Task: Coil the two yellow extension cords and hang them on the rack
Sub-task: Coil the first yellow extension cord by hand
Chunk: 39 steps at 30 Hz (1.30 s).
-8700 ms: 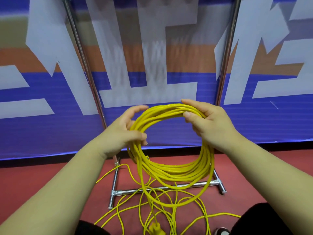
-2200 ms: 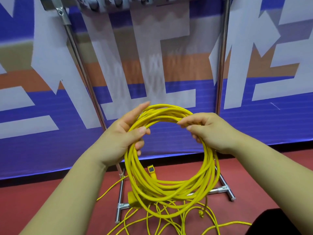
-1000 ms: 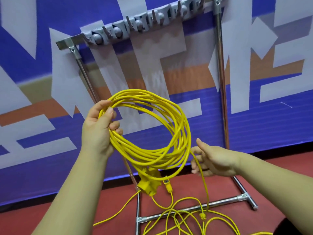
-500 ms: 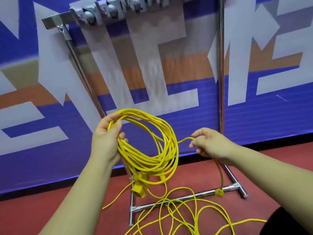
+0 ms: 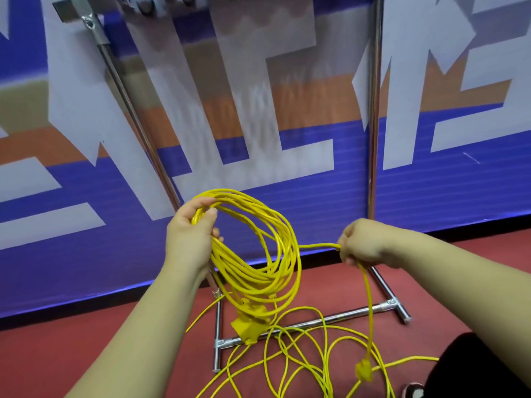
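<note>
I am seeing both hands up in front of the rack (image 5: 373, 110), with one yellow cord gathered into a coil (image 5: 253, 282) between them. The left hand (image 5: 191, 237) is gripping the top of the coil, fingers curled over the bundled loops and thumb pressing on them from the near side, so the loops are hanging below it in the air. A yellow socket block (image 5: 247, 326) is dangling at the bottom of the coil, just in front of the rack's base bar (image 5: 330, 318).

The right hand (image 5: 360, 244) is closing around the free tail (image 5: 316, 246) of that cord, well apart from the left hand. The tail is running nearly level from the coil into the fist, then dropping out underneath it and ending in a yellow plug (image 5: 363, 372) that is hanging low near the floor (image 5: 86, 354).

More yellow cord is lying in loose strands (image 5: 416, 361) on the red floor around the base bar, uncoiled and crossing over itself. I cannot tell which strands belong to which cord.

The hook rail (image 5: 143, 7) is showing blurred at the top edge of the view, above both hands, with nothing yellow hanging on the part I can see. Behind the rack a blue, white and orange banner (image 5: 287, 196) is filling the background. A dark trouser leg (image 5: 474, 369) and a shoe (image 5: 413, 391) are showing at the lower right.
</note>
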### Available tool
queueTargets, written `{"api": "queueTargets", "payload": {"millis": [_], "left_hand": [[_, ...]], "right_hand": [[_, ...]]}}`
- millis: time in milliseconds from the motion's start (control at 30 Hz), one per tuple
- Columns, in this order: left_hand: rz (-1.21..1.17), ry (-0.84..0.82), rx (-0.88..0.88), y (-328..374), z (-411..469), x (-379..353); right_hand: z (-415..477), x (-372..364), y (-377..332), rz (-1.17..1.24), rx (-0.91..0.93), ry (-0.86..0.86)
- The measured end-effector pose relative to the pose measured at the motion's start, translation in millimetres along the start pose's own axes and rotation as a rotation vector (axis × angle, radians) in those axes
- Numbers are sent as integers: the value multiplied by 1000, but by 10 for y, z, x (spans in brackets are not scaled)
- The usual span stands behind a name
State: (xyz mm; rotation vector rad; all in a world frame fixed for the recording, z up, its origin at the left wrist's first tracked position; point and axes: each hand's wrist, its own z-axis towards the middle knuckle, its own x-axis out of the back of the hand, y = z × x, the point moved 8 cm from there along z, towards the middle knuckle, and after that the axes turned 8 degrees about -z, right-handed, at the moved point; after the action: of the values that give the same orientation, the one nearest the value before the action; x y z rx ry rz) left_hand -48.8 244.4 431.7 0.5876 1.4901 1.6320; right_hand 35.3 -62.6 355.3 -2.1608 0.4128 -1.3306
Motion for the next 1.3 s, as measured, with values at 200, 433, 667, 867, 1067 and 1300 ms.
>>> {"api": "queueTargets", "payload": {"millis": [200, 433, 667, 867, 1067, 1300], "left_hand": [[13, 4, 17, -142, -4, 42], [-113, 177, 27, -204, 95, 290], [51, 53, 53, -329, 76, 177], [408, -300, 28, -446, -256, -368], [464, -457, 81, -555, -453, -646], [486, -540, 102, -630, -496, -817]], "right_hand": [[49, -197, -54, 230, 24, -99], [35, -243, 152, 97, -97, -155], [60, -100, -91, 160, 59, 39], [-90, -40, -550, 69, 312, 171], [-137, 23, -625, 246, 343, 225], [-236, 89, -736, 318, 389, 168]]}}
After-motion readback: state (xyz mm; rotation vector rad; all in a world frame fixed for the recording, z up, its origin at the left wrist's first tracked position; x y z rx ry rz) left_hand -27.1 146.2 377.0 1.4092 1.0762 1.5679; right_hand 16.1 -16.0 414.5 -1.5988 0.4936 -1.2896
